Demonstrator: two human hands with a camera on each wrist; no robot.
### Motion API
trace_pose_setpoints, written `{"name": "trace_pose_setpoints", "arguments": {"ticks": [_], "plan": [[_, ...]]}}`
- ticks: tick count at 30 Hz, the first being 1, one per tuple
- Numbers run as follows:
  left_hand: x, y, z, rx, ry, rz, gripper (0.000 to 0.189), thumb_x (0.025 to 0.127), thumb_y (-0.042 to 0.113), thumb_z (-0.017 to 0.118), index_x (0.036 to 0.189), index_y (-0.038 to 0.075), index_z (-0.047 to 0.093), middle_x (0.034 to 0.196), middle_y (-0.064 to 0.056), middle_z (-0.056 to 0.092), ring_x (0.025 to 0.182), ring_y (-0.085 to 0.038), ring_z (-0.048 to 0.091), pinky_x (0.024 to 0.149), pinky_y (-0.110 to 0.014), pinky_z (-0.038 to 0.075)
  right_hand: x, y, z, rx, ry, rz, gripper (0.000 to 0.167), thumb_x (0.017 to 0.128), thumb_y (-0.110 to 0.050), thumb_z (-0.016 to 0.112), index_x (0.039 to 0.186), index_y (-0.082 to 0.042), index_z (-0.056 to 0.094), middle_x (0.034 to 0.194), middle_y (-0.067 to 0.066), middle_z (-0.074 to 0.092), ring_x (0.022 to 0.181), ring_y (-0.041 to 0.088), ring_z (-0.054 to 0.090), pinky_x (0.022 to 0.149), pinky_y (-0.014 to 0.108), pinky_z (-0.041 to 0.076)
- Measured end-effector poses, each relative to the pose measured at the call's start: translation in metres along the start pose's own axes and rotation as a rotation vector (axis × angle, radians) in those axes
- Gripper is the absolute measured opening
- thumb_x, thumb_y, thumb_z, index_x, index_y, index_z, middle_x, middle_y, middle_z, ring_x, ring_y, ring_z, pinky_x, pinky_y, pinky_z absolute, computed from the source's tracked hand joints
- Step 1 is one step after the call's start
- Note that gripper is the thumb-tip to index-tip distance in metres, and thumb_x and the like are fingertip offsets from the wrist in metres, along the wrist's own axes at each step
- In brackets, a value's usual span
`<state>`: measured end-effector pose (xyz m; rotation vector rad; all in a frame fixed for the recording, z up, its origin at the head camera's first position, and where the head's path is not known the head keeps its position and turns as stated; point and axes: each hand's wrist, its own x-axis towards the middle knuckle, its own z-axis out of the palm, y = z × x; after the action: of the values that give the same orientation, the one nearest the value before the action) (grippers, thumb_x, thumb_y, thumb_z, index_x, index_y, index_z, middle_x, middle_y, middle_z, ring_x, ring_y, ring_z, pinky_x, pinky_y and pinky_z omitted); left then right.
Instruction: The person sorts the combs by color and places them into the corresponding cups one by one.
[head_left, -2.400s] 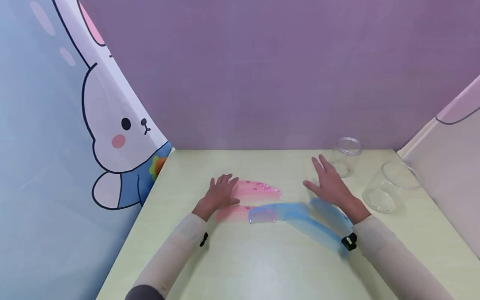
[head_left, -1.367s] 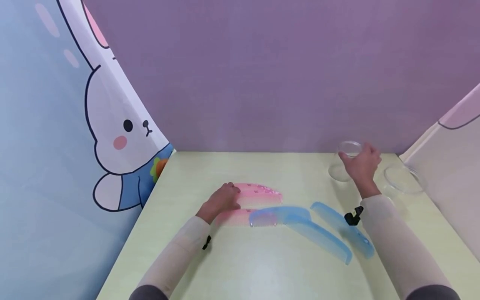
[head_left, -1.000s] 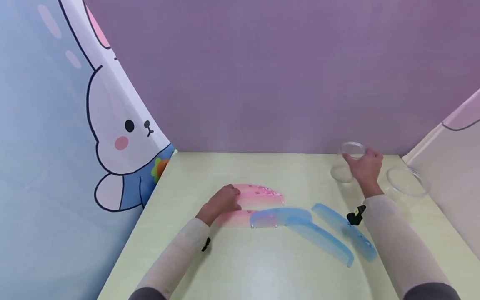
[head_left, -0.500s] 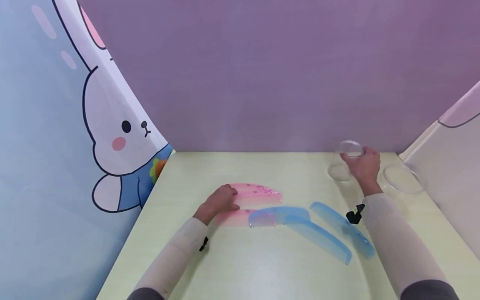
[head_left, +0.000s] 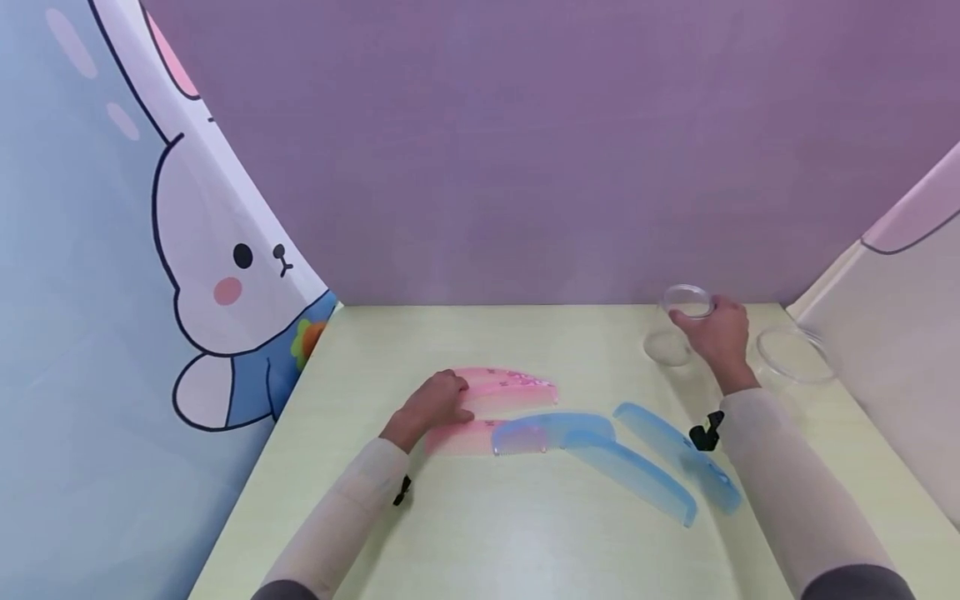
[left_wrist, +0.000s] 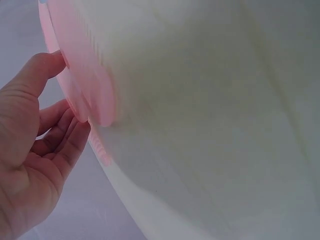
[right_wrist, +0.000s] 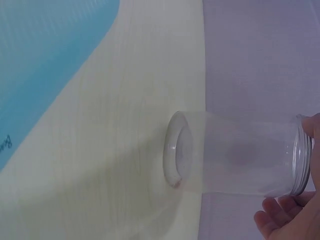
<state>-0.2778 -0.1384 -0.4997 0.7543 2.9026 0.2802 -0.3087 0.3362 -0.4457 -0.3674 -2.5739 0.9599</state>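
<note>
My left hand [head_left: 431, 404] grips the left end of the upper pink comb [head_left: 513, 389], thumb on the near side and fingertips on the far side; the left wrist view shows the fingers bent at the edge. Just nearer lies a second pink comb [head_left: 453, 439], partly under a blue comb [head_left: 585, 427]. At the back right, my right hand [head_left: 722, 337] holds a clear jar [head_left: 667, 346] by its rim from the right side. The right wrist view shows the jar [right_wrist: 235, 155] upright, its base at the table, with thumb and fingers [right_wrist: 280, 212] around the rim.
A second blue comb [head_left: 637, 479] overlaps the first one's right end. A third blue comb [head_left: 667, 437] lies slanted, close to my right sleeve. Another clear jar [head_left: 797, 357] stands partly behind my right wrist. A purple wall [head_left: 487, 167] rises at the table's back edge.
My right hand has gone from over the blue combs, spread, to the back jar and grips its rim. My left hand has closed on the pink comb's end. Lately both hold still.
</note>
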Motion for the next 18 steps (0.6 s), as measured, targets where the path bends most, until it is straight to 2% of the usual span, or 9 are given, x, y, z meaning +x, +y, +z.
{"name": "trace_pose_setpoints", "arguments": {"ticks": [5, 11, 18], "plan": [[0.001, 0.001, -0.001, -0.027, 0.007, -0.026, 0.049, 0.086, 0.033, 0.082, 0.120, 0.000, 0.070, 0.114, -0.013, 0.071, 0.104, -0.026, 0.066, 0.098, -0.039, 0.054, 0.000, 0.001, 0.001, -0.008, 0.004, 0.000, 0.069, 0.090, -0.043, 0.071, 0.121, 0.017, 0.056, 0.118, 0.036, 0.058, 0.111, 0.049, 0.052, 0.096, 0.062, 0.042], [0.004, 0.004, -0.010, -0.062, 0.050, -0.003, 0.044, 0.084, 0.033, 0.083, 0.111, 0.000, 0.071, 0.102, -0.012, 0.069, 0.086, -0.021, 0.062, 0.086, -0.038, 0.056, 0.000, 0.001, -0.001, -0.022, -0.008, 0.008, 0.072, 0.090, -0.044, 0.069, 0.125, 0.017, 0.053, 0.123, 0.038, 0.055, 0.120, 0.051, 0.048, 0.101, 0.063, 0.039], [0.010, 0.007, -0.020, -0.122, 0.087, 0.000, 0.046, 0.085, 0.033, 0.082, 0.115, -0.001, 0.070, 0.107, -0.013, 0.069, 0.094, -0.023, 0.064, 0.088, -0.038, 0.057, 0.000, 0.002, -0.001, -0.027, -0.033, 0.008, 0.074, 0.091, -0.048, 0.067, 0.126, 0.015, 0.052, 0.125, 0.037, 0.053, 0.119, 0.050, 0.048, 0.099, 0.064, 0.040]]}}
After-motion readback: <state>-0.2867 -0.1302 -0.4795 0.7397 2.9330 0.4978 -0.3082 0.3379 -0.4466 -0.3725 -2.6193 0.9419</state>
